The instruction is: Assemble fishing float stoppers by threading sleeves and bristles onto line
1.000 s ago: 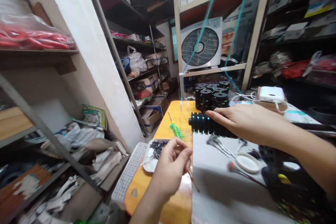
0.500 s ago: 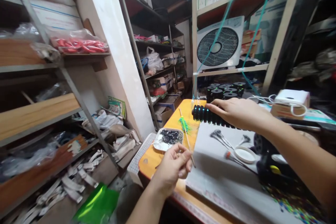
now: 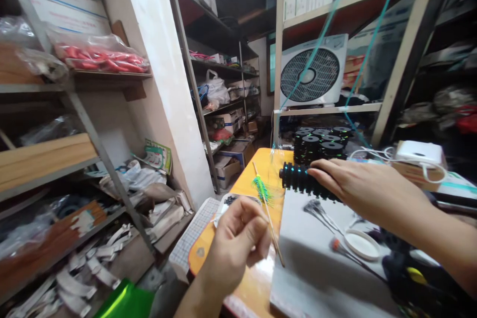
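Note:
My right hand (image 3: 348,179) is wrapped over a black ribbed roll (image 3: 294,176) with shiny teal spots, held above the grey board (image 3: 320,258). Much of the roll is hidden under the palm. Thumb and fingers of my left hand (image 3: 242,236) are curled together in a pinch; whatever is between them is too small to make out. Behind that hand, partly covered by it, stands a white tray (image 3: 219,208) of small dark pieces. A thin stick (image 3: 278,246) with green and blue bristly strands (image 3: 261,189) lies just right of my left fingers.
Several black rolls (image 3: 322,144) stand at the table's back. Brushes (image 3: 316,208), a white ring-shaped lid (image 3: 361,244) and a black device (image 3: 398,258) occupy the board's right side. A box fan (image 3: 311,72) sits on the rack behind, with teal cords (image 3: 324,35) hanging in front.
My left hand has risen slightly and now covers more of the tray. My right hand keeps its grip on the roll. The view has shifted a little.

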{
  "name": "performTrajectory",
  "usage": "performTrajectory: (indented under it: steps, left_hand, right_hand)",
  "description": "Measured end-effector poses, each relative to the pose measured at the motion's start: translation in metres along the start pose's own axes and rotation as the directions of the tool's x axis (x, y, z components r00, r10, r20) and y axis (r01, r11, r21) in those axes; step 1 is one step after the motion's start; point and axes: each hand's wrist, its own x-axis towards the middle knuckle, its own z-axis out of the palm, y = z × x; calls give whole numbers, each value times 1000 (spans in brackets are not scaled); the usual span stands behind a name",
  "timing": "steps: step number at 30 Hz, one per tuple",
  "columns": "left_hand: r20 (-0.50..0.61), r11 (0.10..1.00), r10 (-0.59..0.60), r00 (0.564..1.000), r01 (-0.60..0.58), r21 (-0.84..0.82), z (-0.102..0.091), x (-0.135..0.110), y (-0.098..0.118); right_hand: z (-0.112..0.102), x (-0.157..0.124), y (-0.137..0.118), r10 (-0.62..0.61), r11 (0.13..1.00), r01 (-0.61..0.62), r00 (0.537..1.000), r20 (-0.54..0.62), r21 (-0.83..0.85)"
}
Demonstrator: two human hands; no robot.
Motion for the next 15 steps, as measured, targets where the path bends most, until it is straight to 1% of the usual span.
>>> performTrajectory:
  steps: [2, 3, 5, 7, 8, 9, 10, 11, 12, 13, 15]
  left_hand:
    - [-17, 993, 116, 993, -115, 34, 1, 30, 20]
    - [-29, 984, 172, 985, -170, 57, 1, 49, 30]
    - [-90, 964, 245, 965, -233, 128, -4, 93, 46]
    - [-163, 946, 252, 954, -208, 247, -18, 134, 50]
    - [-206, 933, 242, 948, -169, 318, -29, 149, 47]
    - [-241, 914, 217, 946, -110, 391, -42, 159, 42]
    - [-265, 887, 172, 949, -33, 460, -55, 163, 35]
    - [-279, 852, 121, 953, 45, 522, -69, 161, 27]
    - [-283, 808, 67, 957, 114, 577, -81, 153, 20]
    - [-281, 762, 13, 960, 172, 624, -92, 139, 15]
    - [-271, 676, -79, 959, 251, 693, -105, 97, 13]
  right_hand:
    - [-2, -2, -4, 3, 997, -1, 999, 33, -71]
    - [-3, -3, -5, 2, 995, 2, 999, 40, -95]
    - [-5, -3, -7, -8, 992, 15, 999, 54, -125]
    - [-7, -3, -7, -22, 990, 31, 998, 64, -139]
    - [-7, -3, -7, -29, 989, 38, 997, 65, -141]
    - [-8, -2, -7, -36, 989, 45, 997, 64, -141]
    - [-8, -2, -7, -44, 989, 53, 997, 63, -138]
    - [-9, -2, -8, -51, 989, 59, 997, 60, -133]
    - [-9, -2, -8, -55, 990, 62, 997, 56, -126]
    - [-9, -3, -8, -56, 991, 62, 997, 53, -117]
    - [-9, -3, -8, -46, 994, 51, 998, 48, -95]
